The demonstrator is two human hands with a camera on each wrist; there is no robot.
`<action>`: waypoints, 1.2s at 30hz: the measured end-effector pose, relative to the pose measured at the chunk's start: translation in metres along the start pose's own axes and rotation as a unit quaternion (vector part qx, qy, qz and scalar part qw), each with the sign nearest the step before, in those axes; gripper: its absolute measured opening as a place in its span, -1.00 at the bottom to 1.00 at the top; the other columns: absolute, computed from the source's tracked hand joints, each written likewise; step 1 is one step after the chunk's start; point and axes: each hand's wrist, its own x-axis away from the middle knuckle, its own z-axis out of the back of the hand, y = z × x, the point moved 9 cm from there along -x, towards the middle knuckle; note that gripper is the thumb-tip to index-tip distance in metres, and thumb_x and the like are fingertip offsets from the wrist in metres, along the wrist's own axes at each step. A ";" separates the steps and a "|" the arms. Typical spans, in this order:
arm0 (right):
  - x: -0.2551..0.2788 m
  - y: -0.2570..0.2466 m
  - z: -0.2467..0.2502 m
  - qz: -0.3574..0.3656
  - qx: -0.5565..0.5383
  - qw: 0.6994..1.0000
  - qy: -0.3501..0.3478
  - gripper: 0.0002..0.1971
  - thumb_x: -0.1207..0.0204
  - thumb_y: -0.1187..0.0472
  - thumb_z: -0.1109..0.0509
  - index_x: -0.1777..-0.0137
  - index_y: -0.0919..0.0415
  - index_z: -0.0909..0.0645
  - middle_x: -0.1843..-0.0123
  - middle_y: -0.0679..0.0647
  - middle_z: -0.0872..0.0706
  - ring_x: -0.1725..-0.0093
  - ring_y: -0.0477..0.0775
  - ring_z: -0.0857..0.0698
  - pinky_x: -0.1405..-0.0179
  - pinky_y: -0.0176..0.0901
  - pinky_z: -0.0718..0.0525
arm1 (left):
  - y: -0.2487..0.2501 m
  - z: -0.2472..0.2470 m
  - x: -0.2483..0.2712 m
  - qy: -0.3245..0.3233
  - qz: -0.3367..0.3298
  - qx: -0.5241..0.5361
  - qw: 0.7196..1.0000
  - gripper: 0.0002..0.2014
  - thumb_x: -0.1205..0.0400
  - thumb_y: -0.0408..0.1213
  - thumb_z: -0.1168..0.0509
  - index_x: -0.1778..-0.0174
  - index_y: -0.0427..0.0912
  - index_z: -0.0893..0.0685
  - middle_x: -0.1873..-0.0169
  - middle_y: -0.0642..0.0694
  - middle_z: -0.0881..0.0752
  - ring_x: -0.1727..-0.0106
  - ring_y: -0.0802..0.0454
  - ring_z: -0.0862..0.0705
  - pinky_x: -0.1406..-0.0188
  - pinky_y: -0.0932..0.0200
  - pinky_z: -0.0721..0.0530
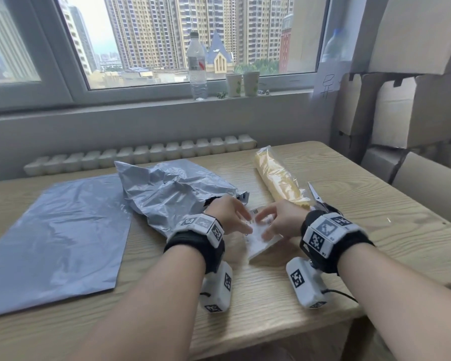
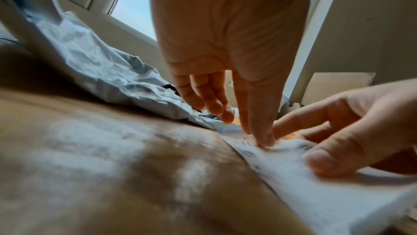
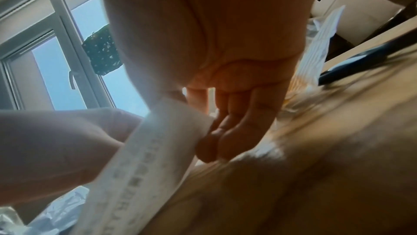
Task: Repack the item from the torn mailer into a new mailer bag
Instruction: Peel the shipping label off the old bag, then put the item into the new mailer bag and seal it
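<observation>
A white printed shipping label [image 1: 259,239] lies on the wooden table [image 1: 271,308] between my hands. My left hand [image 1: 241,221] presses a straight fingertip [image 2: 264,139] onto the label's far end, the other fingers loosely bent. My right hand [image 1: 262,224] pinches the label's [image 3: 146,167] right edge, thumb on top and curled fingers [image 3: 214,142] beneath, so the sheet bows upward. The crumpled torn grey mailer [image 1: 172,194] lies just beyond my left hand. The yellow item in clear wrap [image 1: 279,178] rests further back to the right. The flat new grey mailer [image 1: 55,241] lies at the left.
Scissors [image 1: 316,196] lie beside the yellow item, just behind my right wrist. Cardboard boxes [image 1: 414,113] are stacked past the table's right edge. A water bottle [image 1: 197,66] and two paper cups [image 1: 242,83] stand on the windowsill.
</observation>
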 end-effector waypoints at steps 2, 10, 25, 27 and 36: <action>0.000 -0.001 0.000 0.000 0.020 1.000 0.002 -0.49 -0.34 0.31 -0.60 -0.30 0.01 -0.66 0.06 -0.12 -0.57 -0.04 0.02 -0.64 0.12 -0.19 -0.67 | -0.001 -0.011 -0.002 -0.033 0.007 -0.023 0.999 -0.59 -0.32 -0.15 -0.63 -0.10 0.00 -0.80 0.23 0.11 -0.63 0.18 0.18 -0.59 0.17 0.31 -0.49; 0.003 -0.005 0.005 -0.008 0.102 0.994 0.028 -0.50 -0.32 0.22 -0.63 -0.28 -0.01 -0.65 -0.08 -0.05 -0.61 -0.06 0.01 -0.62 -0.03 -0.15 -0.65 | -0.005 -0.017 -0.003 -0.045 0.027 -0.055 0.997 -0.46 -0.24 -0.15 -0.68 -0.15 0.01 -0.74 0.03 0.01 -0.69 0.09 0.09 -0.61 0.14 0.22 -0.56; 0.022 -0.054 0.026 0.111 0.156 0.968 0.166 -0.78 -0.47 0.17 -0.46 -0.10 0.03 -0.74 -0.24 -0.03 -0.71 -0.19 -0.02 -0.65 -0.21 -0.18 -0.61 | -0.018 0.008 0.017 -0.034 0.053 -0.014 0.998 -0.59 -0.41 -0.31 -0.57 -0.18 -0.08 -0.74 -0.10 -0.06 -0.75 -0.14 -0.02 -0.71 -0.15 0.14 -0.68; 0.022 -0.067 0.021 0.135 0.131 0.969 0.160 -0.80 -0.48 0.17 -0.47 -0.09 0.08 -0.76 -0.16 -0.01 -0.76 -0.14 -0.02 -0.69 -0.24 -0.10 -0.65 | -0.021 0.024 0.022 -0.003 0.048 -0.021 0.999 -0.71 -0.44 -0.37 -0.52 -0.07 -0.09 -0.80 -0.07 -0.09 -0.79 -0.10 -0.02 -0.75 -0.14 0.09 -0.72; 0.011 -0.138 -0.035 0.185 0.098 0.971 0.113 -0.84 -0.51 0.21 -0.40 0.03 0.09 -0.81 0.08 -0.05 -0.81 0.04 -0.04 -0.75 -0.02 -0.20 -0.70 | -0.116 0.121 0.076 0.151 0.169 -0.036 0.973 -0.86 -0.50 -0.34 -0.39 0.12 -0.13 -0.85 0.10 -0.11 -0.84 0.00 -0.06 -0.79 -0.06 0.10 -0.76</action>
